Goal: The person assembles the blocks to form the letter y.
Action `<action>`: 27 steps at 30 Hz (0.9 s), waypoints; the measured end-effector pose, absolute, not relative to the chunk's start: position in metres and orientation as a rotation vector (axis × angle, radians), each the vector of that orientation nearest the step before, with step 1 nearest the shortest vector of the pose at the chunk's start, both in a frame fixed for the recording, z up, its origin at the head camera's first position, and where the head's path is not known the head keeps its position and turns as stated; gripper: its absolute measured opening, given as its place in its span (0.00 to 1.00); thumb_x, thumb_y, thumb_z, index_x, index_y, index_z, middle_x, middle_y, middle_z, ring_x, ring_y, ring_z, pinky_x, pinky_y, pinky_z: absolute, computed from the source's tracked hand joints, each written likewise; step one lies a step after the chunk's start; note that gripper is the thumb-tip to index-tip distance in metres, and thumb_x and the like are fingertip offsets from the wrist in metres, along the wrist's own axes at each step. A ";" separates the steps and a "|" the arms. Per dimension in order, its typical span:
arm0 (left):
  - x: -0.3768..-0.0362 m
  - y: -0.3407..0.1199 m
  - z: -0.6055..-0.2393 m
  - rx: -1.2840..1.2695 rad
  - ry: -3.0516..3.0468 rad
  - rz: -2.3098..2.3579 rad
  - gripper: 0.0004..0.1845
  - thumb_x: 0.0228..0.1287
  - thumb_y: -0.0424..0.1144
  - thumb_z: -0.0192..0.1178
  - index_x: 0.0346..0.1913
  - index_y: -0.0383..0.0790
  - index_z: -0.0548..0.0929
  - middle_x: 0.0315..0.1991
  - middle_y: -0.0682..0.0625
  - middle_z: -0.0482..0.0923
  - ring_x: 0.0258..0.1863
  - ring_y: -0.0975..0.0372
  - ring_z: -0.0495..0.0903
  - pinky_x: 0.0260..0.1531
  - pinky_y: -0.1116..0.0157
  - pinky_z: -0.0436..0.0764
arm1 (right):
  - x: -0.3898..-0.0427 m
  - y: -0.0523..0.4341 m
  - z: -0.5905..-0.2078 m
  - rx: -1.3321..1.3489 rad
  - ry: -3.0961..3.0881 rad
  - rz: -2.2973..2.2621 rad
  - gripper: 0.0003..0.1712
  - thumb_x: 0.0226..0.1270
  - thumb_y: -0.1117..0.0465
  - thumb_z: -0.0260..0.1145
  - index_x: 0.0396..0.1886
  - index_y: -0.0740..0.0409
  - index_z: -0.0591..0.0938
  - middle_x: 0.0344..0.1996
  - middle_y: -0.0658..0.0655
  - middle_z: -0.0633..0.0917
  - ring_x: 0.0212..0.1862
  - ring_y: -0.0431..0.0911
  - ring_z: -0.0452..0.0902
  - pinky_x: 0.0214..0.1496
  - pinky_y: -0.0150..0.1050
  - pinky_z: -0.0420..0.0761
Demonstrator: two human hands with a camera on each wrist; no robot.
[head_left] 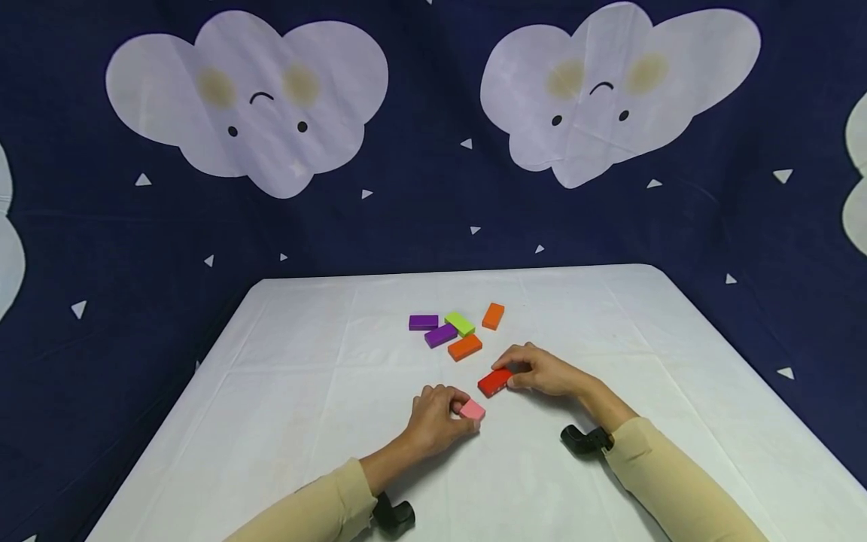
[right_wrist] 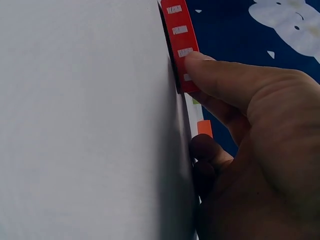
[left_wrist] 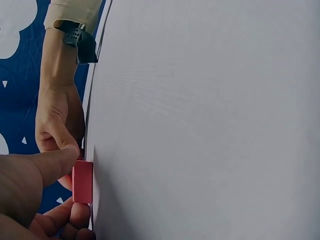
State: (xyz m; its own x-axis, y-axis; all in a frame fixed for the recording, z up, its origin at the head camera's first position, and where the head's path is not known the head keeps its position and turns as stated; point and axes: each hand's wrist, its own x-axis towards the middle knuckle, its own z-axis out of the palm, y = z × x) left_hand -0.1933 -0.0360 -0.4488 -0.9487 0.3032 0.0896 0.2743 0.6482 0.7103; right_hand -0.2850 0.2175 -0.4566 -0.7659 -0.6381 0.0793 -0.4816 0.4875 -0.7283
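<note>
Between thumb and fingers my left hand [head_left: 439, 418] pinches a pink block [head_left: 473, 410] low over the white table. The left wrist view shows one flat side of that pink block [left_wrist: 83, 182] between thumb and fingertips. Farther off and to the right, my right hand [head_left: 546, 371] holds a red block [head_left: 495, 382] by its right end. Pale printed marks run along the side of the red block [right_wrist: 181, 42] in the right wrist view, where the thumb presses on it. The two held blocks are apart, the red one behind the pink one.
Beyond the hands lie two purple blocks [head_left: 424, 323], a lime green block [head_left: 460, 324] and two orange blocks [head_left: 465, 348], loosely grouped. They rest on a white-covered table [head_left: 284, 421]. A dark blue cloth [head_left: 420, 233] with clouds hangs behind its far edge.
</note>
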 end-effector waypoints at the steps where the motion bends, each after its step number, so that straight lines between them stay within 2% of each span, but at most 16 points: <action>1: -0.193 -0.036 -0.449 0.495 2.819 1.203 0.19 0.45 0.42 0.72 0.42 0.39 0.83 0.30 0.52 0.75 0.33 0.64 0.64 0.36 0.66 0.57 | -0.285 0.217 -0.456 -0.965 2.526 -1.133 0.18 0.59 0.62 0.66 0.50 0.45 0.82 0.49 0.47 0.82 0.49 0.44 0.67 0.56 0.44 0.61; 7: -0.190 -0.036 -0.448 0.510 2.838 1.203 0.19 0.45 0.40 0.71 0.42 0.39 0.84 0.29 0.52 0.76 0.32 0.65 0.64 0.36 0.66 0.58 | -0.277 0.213 -0.448 -0.916 2.508 -1.108 0.20 0.60 0.61 0.65 0.54 0.45 0.81 0.52 0.48 0.82 0.45 0.46 0.63 0.48 0.37 0.63; 14: -0.189 -0.036 -0.447 0.495 2.829 1.199 0.17 0.46 0.39 0.70 0.42 0.39 0.84 0.30 0.51 0.77 0.32 0.65 0.64 0.36 0.66 0.58 | -0.279 0.218 -0.454 -0.875 2.543 -1.128 0.23 0.59 0.57 0.67 0.56 0.44 0.79 0.53 0.47 0.81 0.47 0.45 0.65 0.48 0.37 0.66; 22: -0.190 -0.034 -0.445 0.468 2.817 1.186 0.16 0.49 0.39 0.68 0.43 0.40 0.83 0.29 0.53 0.76 0.32 0.65 0.64 0.38 0.65 0.58 | -0.280 0.222 -0.457 -0.856 2.605 -1.192 0.19 0.57 0.56 0.70 0.50 0.46 0.83 0.43 0.47 0.83 0.42 0.42 0.65 0.44 0.34 0.64; 27: -0.190 -0.033 -0.445 0.474 2.842 1.189 0.16 0.48 0.39 0.68 0.42 0.39 0.84 0.28 0.52 0.75 0.32 0.65 0.64 0.37 0.66 0.57 | -0.281 0.220 -0.457 -0.860 2.597 -1.208 0.16 0.57 0.57 0.69 0.47 0.46 0.84 0.41 0.46 0.85 0.40 0.43 0.64 0.42 0.34 0.64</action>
State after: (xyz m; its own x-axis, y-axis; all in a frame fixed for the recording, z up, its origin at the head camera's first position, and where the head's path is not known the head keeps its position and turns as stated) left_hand -0.1900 -0.0329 -0.4447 -0.9535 0.2866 0.0931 0.2675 0.6629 0.6993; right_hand -0.2807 0.2197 -0.4571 -0.8241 -0.5575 0.1007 -0.4361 0.5108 -0.7409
